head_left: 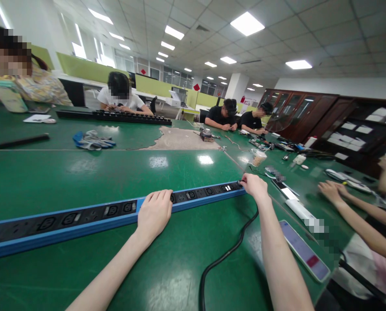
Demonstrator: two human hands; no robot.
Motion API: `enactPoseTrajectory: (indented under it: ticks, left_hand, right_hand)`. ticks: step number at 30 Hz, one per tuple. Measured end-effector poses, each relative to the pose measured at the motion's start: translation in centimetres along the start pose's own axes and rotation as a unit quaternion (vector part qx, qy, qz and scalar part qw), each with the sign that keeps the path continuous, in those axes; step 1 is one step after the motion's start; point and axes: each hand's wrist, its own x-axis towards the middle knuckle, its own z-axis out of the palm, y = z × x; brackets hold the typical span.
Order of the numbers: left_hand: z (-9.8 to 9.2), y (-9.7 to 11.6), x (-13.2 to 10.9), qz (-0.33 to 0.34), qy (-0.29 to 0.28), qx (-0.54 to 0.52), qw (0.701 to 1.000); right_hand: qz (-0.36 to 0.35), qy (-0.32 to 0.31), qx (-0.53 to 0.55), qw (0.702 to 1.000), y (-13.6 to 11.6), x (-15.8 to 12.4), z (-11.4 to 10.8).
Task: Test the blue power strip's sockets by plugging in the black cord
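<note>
A long blue power strip (92, 214) with black sockets lies across the green table (82, 172), running from the left edge to the middle right. My left hand (154, 211) rests on top of its middle, fingers curled over the far edge. My right hand (255, 185) grips the strip's right end, fingers closed there. A black cable (227, 255) runs from that end down toward me.
Another person's hands (333, 190) rest on the table at right, near a phone (304, 250) and a white bar (301, 210). Gloves (94, 140), a black power strip (115, 116), a cup (257, 157) and small tools lie further away. Several people sit at the far side.
</note>
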Motion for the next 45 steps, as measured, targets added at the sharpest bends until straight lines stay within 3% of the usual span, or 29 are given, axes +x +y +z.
enactPoseTrajectory:
  ticks: [9, 20, 33, 41, 45]
  left_hand:
    - [0.0, 0.0, 0.0, 0.000, -0.003, 0.008, 1.000]
    - [-0.2, 0.0, 0.0, -0.002, -0.008, 0.005, 1.000]
    - [-0.2, 0.1, 0.0, -0.007, 0.004, -0.007, 1.000]
    - [-0.2, 0.2, 0.0, -0.012, 0.008, -0.010, 1.000]
    - [-0.3, 0.2, 0.0, -0.010, 0.002, -0.004, 1.000]
  right_hand:
    - [0.022, -0.030, 0.014, 0.999, 0.6, 0.1, 0.0]
    - [0.032, -0.014, -0.014, 0.999, -0.7, 0.3, 1.0]
    - [0.044, -0.014, 0.009, 0.999, -0.4, 0.7, 1.8]
    - [0.044, -0.066, 0.038, 0.996, 0.3, 2.4, 1.1]
    - [0.028, -0.050, 0.017, 0.998, 0.1, 2.4, 1.1]
